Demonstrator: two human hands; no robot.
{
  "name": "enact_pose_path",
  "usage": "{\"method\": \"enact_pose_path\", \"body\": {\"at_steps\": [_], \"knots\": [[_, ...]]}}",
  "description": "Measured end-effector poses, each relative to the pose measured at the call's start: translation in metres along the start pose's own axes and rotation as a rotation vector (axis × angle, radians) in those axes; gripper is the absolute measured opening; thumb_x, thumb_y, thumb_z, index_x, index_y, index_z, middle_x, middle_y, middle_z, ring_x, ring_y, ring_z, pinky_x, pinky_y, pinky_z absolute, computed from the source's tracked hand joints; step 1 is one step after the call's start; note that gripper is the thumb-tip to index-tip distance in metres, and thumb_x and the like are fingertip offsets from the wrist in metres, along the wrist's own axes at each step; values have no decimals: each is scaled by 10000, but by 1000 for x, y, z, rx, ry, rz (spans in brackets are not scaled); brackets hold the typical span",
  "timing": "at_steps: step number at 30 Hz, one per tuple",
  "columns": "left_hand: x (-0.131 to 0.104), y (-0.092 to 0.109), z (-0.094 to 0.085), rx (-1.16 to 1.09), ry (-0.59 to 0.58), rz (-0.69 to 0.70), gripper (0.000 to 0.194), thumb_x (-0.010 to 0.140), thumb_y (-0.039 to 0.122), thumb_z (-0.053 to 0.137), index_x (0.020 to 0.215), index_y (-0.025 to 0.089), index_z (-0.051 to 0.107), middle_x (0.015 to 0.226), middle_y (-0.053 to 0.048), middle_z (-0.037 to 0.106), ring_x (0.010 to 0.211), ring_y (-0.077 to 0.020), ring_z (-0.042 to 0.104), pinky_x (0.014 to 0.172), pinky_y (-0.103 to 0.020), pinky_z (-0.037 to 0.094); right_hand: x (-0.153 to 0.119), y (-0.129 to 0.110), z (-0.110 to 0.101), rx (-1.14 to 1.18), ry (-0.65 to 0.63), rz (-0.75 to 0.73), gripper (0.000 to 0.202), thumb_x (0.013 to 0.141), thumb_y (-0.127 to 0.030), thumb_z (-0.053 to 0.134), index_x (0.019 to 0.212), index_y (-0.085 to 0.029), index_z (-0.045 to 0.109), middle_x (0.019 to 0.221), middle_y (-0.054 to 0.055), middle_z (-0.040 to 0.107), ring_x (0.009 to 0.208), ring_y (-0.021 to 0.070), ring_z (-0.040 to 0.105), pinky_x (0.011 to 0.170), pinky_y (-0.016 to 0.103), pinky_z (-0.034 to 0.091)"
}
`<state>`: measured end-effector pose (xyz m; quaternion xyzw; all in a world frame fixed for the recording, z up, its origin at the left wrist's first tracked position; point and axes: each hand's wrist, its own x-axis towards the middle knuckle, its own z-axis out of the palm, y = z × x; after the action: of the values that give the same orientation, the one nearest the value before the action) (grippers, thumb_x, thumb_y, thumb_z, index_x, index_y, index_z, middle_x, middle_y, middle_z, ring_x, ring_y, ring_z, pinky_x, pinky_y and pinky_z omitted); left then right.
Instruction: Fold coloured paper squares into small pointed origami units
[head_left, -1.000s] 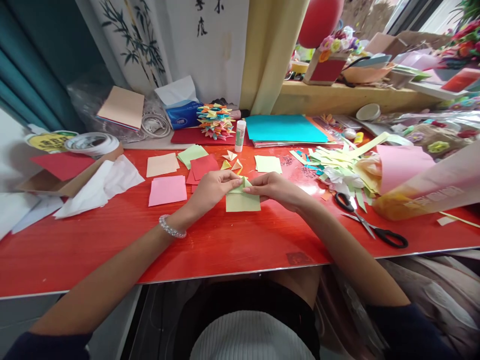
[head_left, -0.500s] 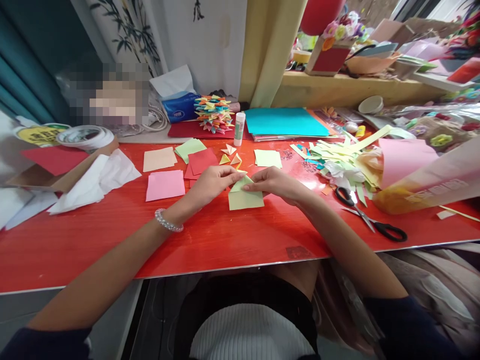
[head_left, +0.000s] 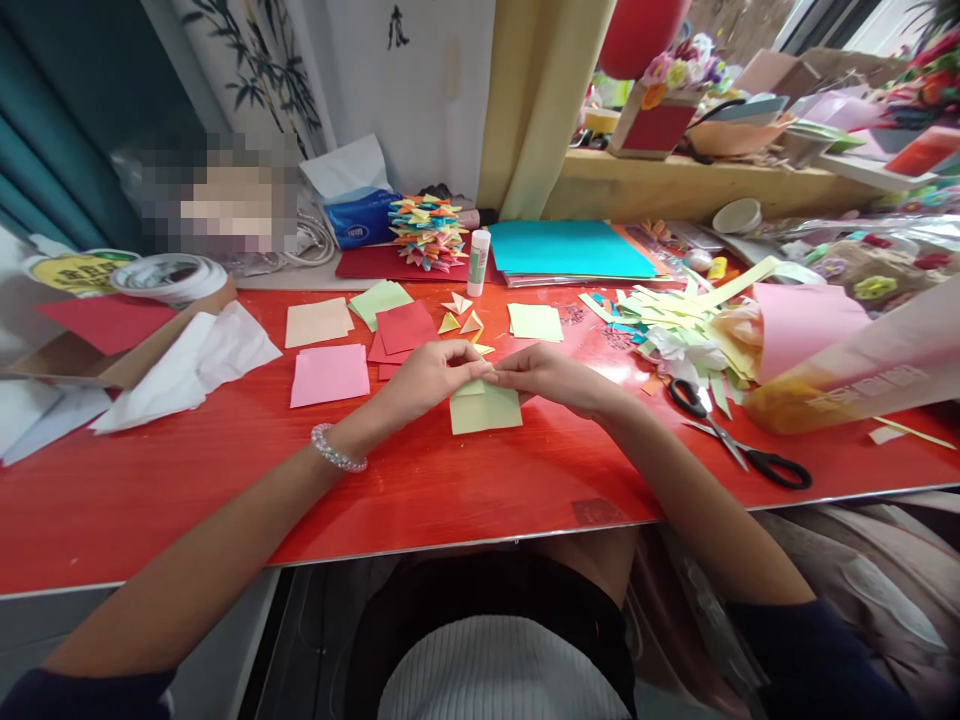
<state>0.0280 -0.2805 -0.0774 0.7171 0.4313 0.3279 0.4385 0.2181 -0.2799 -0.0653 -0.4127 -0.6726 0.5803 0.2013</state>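
My left hand [head_left: 444, 372] and my right hand [head_left: 541, 376] meet at the top of a pale green paper sheet [head_left: 486, 411]. Both hands pinch its upper edge, where a folded part shows under my fingertips; the fingers hide the rest of the fold. The sheet's lower half lies flat towards me. Just beyond my fingers are several small folded paper triangles [head_left: 471, 322]. Red paper squares [head_left: 405, 326] lie by my left hand, pink squares [head_left: 330, 375] farther left. Beyond my right hand sits a pile of pale green squares [head_left: 535, 322].
A glue stick [head_left: 478, 262] stands upright before a colourful folded-paper piece [head_left: 427, 233]. To the right lie black-handled scissors [head_left: 739, 435] and a heap of paper strips [head_left: 675, 310]. Turquoise paper [head_left: 570, 248] is at the back. A cardboard box [head_left: 142, 368] stands at left.
The fingertips of both hands have come closer together at the paper's top. The folded flap that stood up as a point is now lower and mostly covered. The sheet has shifted slightly towards me.
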Motion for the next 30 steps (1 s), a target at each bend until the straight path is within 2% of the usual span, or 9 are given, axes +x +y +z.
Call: {"method": "enact_pose_path", "body": {"at_steps": [7,9,13,16,21,24,27,30], "knots": [[0,-2,3,-26,39,50,178,816,323,585,738,166,617,731,-9,599,700,-125,520,643,-264,387,0,0,-3,-82,-10,-26,373,769,-489,642,656,-135,611,610,-14,515,576,94,458,553,260,369],[-1,-1,3,-58,102,57,170,816,314,590,732,168,613,725,-9,590,682,-117,510,627,-259,386,-1,-3,-8,-124,45,-32,342,759,-460,659,651,-138,620,612,-5,528,584,104,477,554,265,366],[-3,6,2,-184,191,4,153,822,298,592,728,179,582,632,15,503,516,-76,410,490,-239,331,-3,-8,-14,-175,256,-139,308,776,-416,656,633,-146,620,600,-5,514,576,99,438,526,261,304],[-4,9,0,-171,135,-45,140,826,283,584,732,183,558,580,22,492,474,-72,409,445,-232,315,-2,-7,-14,-122,377,-240,276,784,-401,657,673,-150,630,640,0,534,602,102,447,537,255,304],[-5,10,-2,-120,21,-44,103,778,238,620,768,191,529,656,-6,614,508,-77,479,453,-223,340,1,-3,-16,70,530,-348,286,805,-406,642,667,-158,604,621,-14,502,576,89,434,540,248,310],[-5,12,-3,-127,19,-84,104,757,238,627,795,185,546,745,-25,623,557,-88,506,464,-228,363,0,-3,-17,-18,545,-358,286,799,-412,646,670,-158,618,621,-10,512,582,93,433,538,249,306],[-5,14,-2,-180,34,-112,151,798,298,581,900,187,580,766,-25,597,556,-100,504,456,-247,355,-1,-5,-13,-152,482,-324,303,801,-426,637,665,-155,627,621,-4,526,587,99,436,530,251,304],[-5,13,0,-171,36,-41,211,811,393,587,807,187,632,680,-18,577,563,-109,494,498,-264,359,-2,-5,-9,-165,391,-282,314,791,-445,642,670,-155,628,628,0,538,596,104,457,532,249,324]]}}
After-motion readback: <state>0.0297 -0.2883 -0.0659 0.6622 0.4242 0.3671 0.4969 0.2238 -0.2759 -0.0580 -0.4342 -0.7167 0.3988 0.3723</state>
